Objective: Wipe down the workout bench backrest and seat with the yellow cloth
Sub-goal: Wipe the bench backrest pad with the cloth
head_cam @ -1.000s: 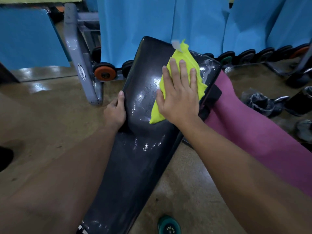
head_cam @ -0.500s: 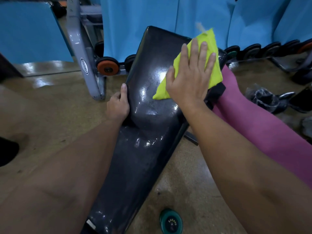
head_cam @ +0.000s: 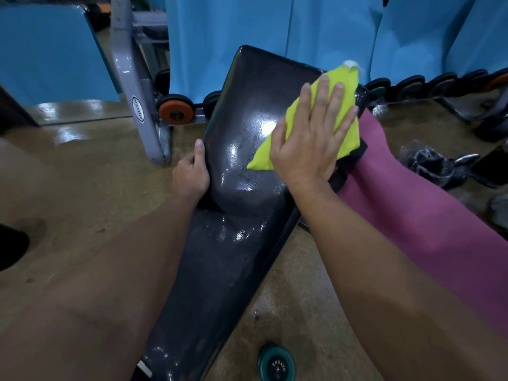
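Since a second ago the right hand (head_cam: 310, 138) has slid the yellow cloth (head_cam: 338, 105) up toward the far right corner of the backrest (head_cam: 247, 127). Its fingers lie straight and spread, pressing the cloth flat on the glossy black pad. Left hand (head_cam: 191, 174) grasps the backrest's left edge, thumb on top. Nearer the camera lies the seat (head_cam: 214, 284). Beside the bench lies a maroon mat (head_cam: 428, 229); a grey frame (head_cam: 132, 86) and a dumbbell (head_cam: 276, 365) stand on the floor.

Glossy, wet-sheened black vinyl bench pad (head_cam: 242, 160), soft matt yellow cloth (head_cam: 343, 105), painted grey metal frame (head_cam: 132, 78).
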Motion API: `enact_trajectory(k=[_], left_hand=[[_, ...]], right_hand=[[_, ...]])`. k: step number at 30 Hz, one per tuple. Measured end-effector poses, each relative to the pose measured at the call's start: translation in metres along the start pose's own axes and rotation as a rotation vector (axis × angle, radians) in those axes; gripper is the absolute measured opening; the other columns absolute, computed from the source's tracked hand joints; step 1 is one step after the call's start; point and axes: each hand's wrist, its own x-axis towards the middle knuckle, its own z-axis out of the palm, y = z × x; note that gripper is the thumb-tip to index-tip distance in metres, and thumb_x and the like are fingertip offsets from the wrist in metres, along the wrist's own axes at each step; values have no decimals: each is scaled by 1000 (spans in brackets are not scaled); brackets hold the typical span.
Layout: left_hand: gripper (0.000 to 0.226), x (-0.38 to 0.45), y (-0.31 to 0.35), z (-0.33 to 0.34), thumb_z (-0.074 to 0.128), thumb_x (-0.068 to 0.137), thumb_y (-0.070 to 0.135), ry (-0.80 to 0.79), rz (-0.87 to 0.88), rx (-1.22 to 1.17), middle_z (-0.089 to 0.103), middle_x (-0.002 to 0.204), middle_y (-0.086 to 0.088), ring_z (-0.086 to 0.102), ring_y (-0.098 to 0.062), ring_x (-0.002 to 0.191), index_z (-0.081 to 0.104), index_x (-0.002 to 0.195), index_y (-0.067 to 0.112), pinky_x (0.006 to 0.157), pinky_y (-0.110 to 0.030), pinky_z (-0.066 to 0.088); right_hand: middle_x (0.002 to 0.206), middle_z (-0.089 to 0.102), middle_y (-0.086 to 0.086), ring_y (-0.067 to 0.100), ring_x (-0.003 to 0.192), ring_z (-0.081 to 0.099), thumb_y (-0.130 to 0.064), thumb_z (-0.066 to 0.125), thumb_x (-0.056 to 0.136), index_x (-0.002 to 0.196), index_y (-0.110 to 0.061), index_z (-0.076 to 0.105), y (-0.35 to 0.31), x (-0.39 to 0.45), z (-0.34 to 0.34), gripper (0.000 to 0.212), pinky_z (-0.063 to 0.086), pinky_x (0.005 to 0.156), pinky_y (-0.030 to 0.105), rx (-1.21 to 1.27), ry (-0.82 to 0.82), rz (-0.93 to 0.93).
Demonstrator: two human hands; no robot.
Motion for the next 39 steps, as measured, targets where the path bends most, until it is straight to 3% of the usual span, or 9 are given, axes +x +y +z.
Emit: enact_trajectory(k=[4,10,16,22,27,29,33,39], left_hand=[[64,-3,4,-2,23,94,66,-5,7,14,65,105,-8,56,-29,107,68,97,20,83,-29,33],[65,-5,3,0,23,96,63,17,32,12,66,112,-14,55,-33,111,68,103,17,83,-28,33],[64,-7,7,-2,25,97,60,2,24,9,64,116,-16,54,-33,114,68,107,14,86,-29,34],[63,-8,4,-1,25,96,62,21,18,9,66,110,-12,56,-31,109,68,99,16,82,-28,33],[64,-7,6,-2,23,96,63,-3,0,29,65,111,-11,55,-31,108,68,99,18,82,-28,32],[64,-7,4,-4,22,96,63,1,-7,48,65,109,-9,55,-30,107,67,100,19,82,-28,31],[61,-8,5,-4,22,97,62,-13,-29,40,53,93,4,45,-16,91,66,100,20,82,-26,27],[60,-4,2,-1,26,95,64,-13,-28,-26,63,92,-2,54,-22,93,66,88,20,82,-28,35]], right_hand=[[165,32,16,38,155,23,-40,50,98,154,-8,44,26,-30,-1,65,14,123,64,24,-31,-247],[167,25,16,39,156,17,-38,47,97,157,-9,38,10,-15,-4,67,9,124,64,7,-11,-23],[165,30,16,39,155,21,-39,51,97,156,-8,41,22,-50,0,67,12,124,63,21,-57,-222],[168,22,16,39,156,15,-38,42,99,158,-8,35,1,-24,-2,66,7,124,64,-35,-51,-60],[166,29,16,38,155,21,-40,48,99,156,-7,40,16,-51,1,66,13,124,63,-18,-97,-311],[164,33,16,38,154,23,-39,50,98,154,-8,43,27,-44,2,65,14,124,63,0,-53,-262],[168,22,16,38,156,16,-38,41,100,158,-8,35,3,-22,0,65,7,125,63,-59,-58,-96],[165,32,16,38,155,23,-40,50,98,155,-7,42,18,-44,3,66,15,123,63,-31,-83,-313]])
